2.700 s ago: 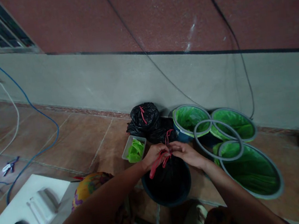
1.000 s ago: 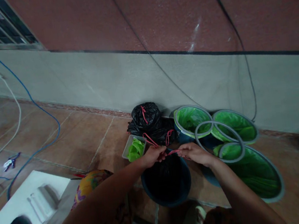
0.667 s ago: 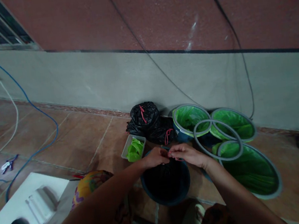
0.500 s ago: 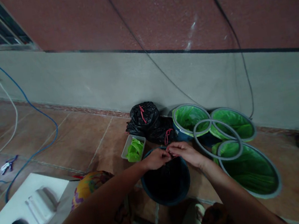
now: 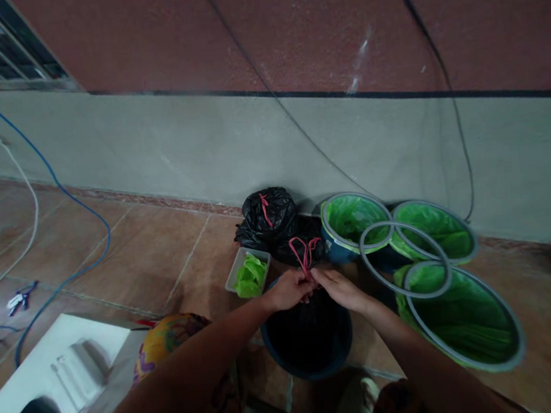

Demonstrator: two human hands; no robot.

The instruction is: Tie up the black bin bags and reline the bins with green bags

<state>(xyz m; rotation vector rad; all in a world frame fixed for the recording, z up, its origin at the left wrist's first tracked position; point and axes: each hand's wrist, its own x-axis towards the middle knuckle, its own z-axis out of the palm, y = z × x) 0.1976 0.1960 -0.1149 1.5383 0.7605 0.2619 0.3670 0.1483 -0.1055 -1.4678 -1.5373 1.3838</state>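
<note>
A dark blue bin [image 5: 312, 371] stands on the floor below my hands with a black garbage bag [image 5: 313, 316] inside it. The bag's red drawstring [image 5: 303, 250] rises in loops above my fingers. My left hand [image 5: 290, 290] is closed around the base of the drawstring at the gathered top of the bag. Against it, my right hand [image 5: 339, 287] pinches the same spot, its fingers held together; the tips are partly hidden.
Tied black garbage bags [image 5: 269, 217] lie by the wall. A white tray [image 5: 230, 280] holds green plastic bags [image 5: 250, 276]. At right are green-lined bins [image 5: 514, 331] with a loose grey ring [image 5: 368, 269] on them. A white table [image 5: 9, 407] stands at left; a blue cable [image 5: 103, 241] crosses the floor.
The red drawstring now stands up in loops above my hands, where it was mostly hidden between the fingers before. My hands have closed together around its base. The view has shifted slightly.
</note>
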